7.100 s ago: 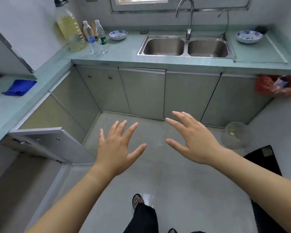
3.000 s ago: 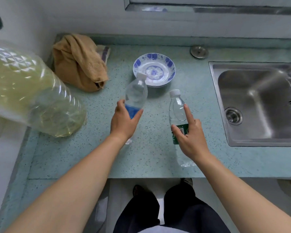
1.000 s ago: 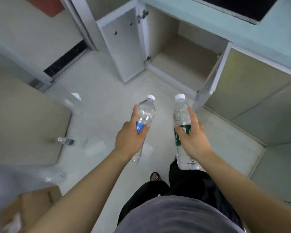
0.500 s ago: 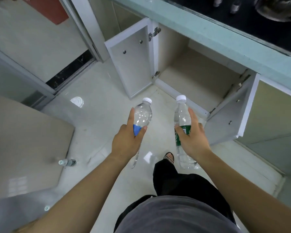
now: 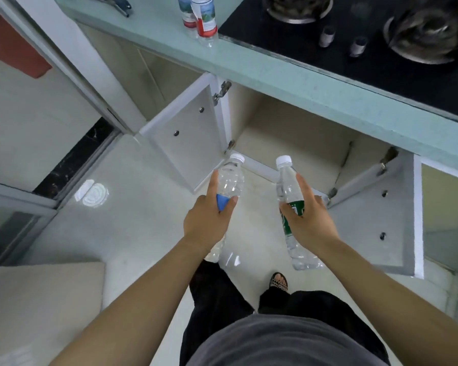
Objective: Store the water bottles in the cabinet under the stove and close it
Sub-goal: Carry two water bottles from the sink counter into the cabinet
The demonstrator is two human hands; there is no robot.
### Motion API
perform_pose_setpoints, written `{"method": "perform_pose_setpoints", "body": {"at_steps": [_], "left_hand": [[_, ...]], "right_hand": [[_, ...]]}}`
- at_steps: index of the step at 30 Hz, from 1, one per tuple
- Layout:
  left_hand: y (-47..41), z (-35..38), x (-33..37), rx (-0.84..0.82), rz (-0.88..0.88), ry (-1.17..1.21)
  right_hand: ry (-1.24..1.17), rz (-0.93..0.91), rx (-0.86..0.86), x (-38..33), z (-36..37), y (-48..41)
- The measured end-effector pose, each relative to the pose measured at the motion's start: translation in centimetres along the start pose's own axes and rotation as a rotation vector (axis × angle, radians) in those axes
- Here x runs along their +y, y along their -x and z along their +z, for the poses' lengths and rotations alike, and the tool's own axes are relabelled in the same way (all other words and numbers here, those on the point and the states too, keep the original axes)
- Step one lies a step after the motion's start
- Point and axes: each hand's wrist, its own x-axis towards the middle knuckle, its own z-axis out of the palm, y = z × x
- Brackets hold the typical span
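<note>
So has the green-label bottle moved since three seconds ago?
Yes. The green-label bottle left the sink counter; the right hand holds it before the open cabinet under the stove.

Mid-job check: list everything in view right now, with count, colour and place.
Blue-label bottle: 1, clear, white cap, in left hand.
Green-label bottle: 1, clear, white cap, in right hand.
Counter bottles: 2, clear, red labels, beside stove.
Cabinet: 1, beige inside, under stove, open.
Cabinet doors: 2, pale grey, swung outward.
Stove: 1, black, on counter.
Counter: 1, pale green, above cabinet.
Utensil: 1, dark handle, counter's far end; kind unclear.
Left hand: grips blue-label bottle.
Right hand: grips green-label bottle.
Foot: 1, patterned sandal, on pale floor.
</note>
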Motion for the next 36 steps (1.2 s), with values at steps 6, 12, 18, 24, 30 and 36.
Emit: {"method": "perform_pose_setpoints", "body": {"at_steps": [6, 12, 18, 24, 30, 36], "left_hand": [[-9.5, -3.6, -2.1, -0.099, 0.098, -0.048], [-16.3, -4.1, -1.4, -0.177, 0.147, -0.037], [-19.9, -1.2, -1.5, -0.212, 0.121, -0.068], [-25.4, 4.4, -2.0, -0.236, 0.069, -0.091], [-33.8, 12.3, -4.8, -0.3, 0.116, -0.071], [-43.0, 22.6, -9.2, -0.31, 0.156, -0.022]], "right_hand": [[0.017, 0.127, 0.089, -5.2, 1.5, -4.5], [0.046, 0.171, 0.098, -7.7, 1.9, -9.3], [-0.001, 0.165, 0.035, -5.9, 2.6, -13.8], [0.006, 0.218, 0.027, -0.7, 4.2, -20.1], [0.021, 0.242, 0.072, 4.7, 8.8, -28.4], [-0.054, 0.217, 0.122, 11.6, 14.9, -37.7]]}}
